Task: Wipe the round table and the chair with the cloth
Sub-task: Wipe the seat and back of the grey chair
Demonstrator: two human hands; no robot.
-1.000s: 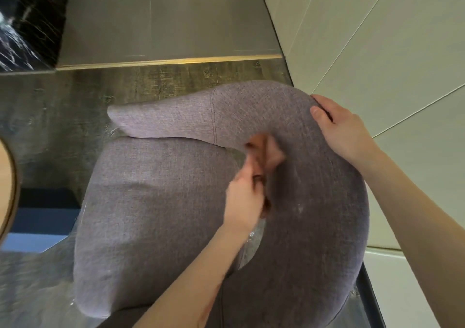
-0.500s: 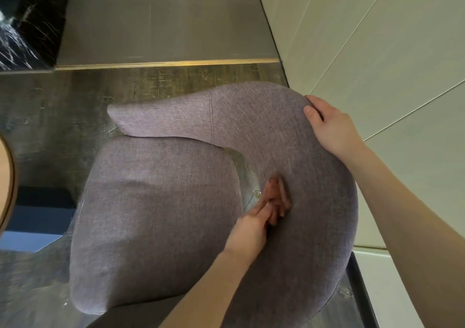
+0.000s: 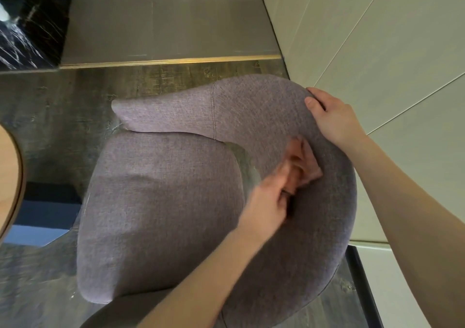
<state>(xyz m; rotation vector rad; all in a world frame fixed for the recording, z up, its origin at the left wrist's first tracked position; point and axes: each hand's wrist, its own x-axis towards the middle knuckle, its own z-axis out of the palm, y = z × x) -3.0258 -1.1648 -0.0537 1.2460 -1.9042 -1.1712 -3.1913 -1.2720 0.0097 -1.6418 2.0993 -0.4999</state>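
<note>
Grey-purple fabric chair (image 3: 161, 201): our left hand (image 3: 266, 201), clenched on the small orange cloth (image 3: 302, 166), has swept back up its curved backrest; right hand (image 3: 334, 118) grasps the backrest's top. Wiping continues.

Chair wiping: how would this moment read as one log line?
left hand: presses cloth on chair backrest | right hand: grips backrest top | table edge: left

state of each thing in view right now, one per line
left hand: gripping the cloth, motion-blurred
cloth: bunched, pressed on the chair's inner backrest
right hand: gripping the backrest's top edge
chair: upright, seat bare
round table: only its edge shows
</note>
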